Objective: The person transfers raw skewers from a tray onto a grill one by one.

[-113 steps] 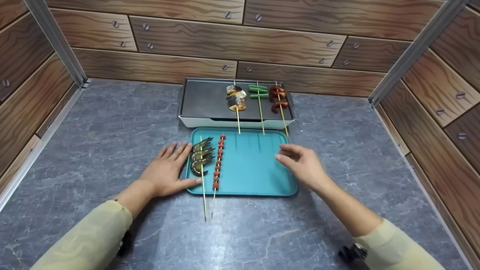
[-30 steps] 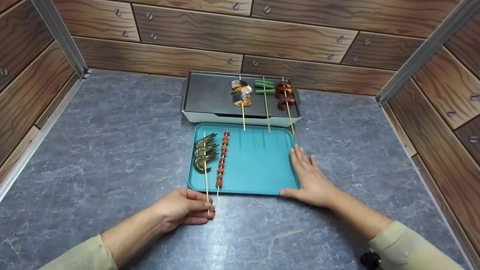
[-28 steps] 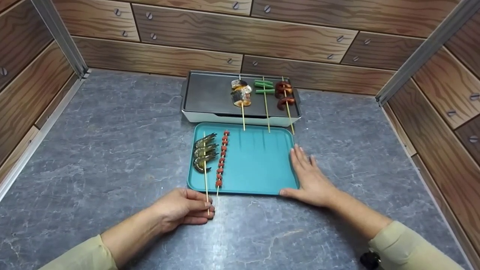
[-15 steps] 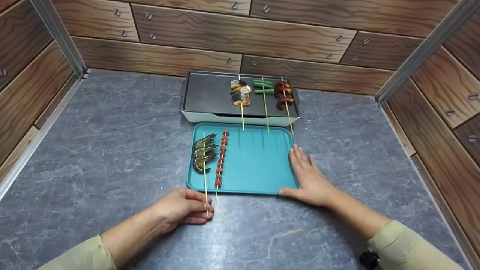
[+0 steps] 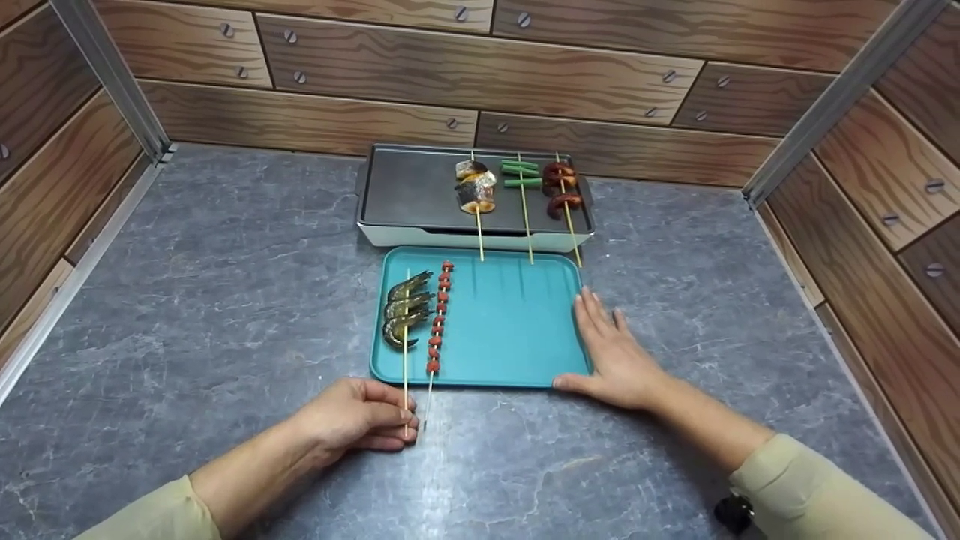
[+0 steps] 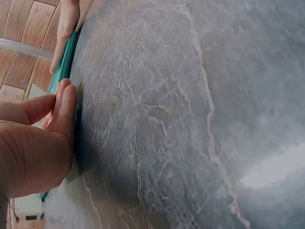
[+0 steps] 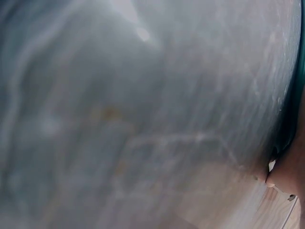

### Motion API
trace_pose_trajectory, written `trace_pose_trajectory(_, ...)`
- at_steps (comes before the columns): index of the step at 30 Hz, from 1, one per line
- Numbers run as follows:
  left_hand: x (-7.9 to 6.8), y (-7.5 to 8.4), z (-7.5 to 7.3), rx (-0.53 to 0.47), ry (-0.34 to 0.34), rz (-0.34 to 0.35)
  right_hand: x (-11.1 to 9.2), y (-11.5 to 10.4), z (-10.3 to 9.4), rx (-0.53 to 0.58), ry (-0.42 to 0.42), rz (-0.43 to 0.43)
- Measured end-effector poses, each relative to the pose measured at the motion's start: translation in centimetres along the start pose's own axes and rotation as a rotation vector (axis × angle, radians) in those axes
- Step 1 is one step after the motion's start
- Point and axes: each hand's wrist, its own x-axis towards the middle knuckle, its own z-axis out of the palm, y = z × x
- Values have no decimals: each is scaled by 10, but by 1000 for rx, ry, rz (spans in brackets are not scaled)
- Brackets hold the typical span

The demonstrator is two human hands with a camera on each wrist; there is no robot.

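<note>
On the left part of a teal tray (image 5: 517, 322) lies a skewer of dark shrimp (image 5: 407, 307). My left hand (image 5: 360, 416) pinches the bare lower end of its stick, just off the tray's near edge. In the left wrist view the thumb and fingers of that hand (image 6: 40, 133) meet beside the tray rim (image 6: 69, 55). Right of the shrimp, a thin skewer of small red pieces (image 5: 438, 322) lies along the tray, its stick tip close to my left fingertips. My right hand (image 5: 619, 364) rests with straight fingers along the tray's right edge, thumb at the near corner.
Behind the tray stands a dark griddle (image 5: 412, 187) on a white base. It carries a skewer of fish chunks (image 5: 476, 187), one of green stalks (image 5: 519, 171) and one of reddish-brown curled pieces (image 5: 561, 191), sticks jutting toward the tray. Wood-patterned walls (image 5: 375, 67) enclose the table.
Since the oldest frame, my left hand has gone from the tray's left edge to the shrimp skewer's stick and pinches it. My right hand has come down onto the tray's right edge.
</note>
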Motion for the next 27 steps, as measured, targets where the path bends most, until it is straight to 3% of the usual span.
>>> trace_pose_trajectory(15, -14, 14, 4, 55, 18, 66, 1, 0, 0, 31, -7, 5)
trace_pose_trajectory(27, -11, 60, 3, 153, 37, 139, 1, 1, 1, 18, 7, -1)
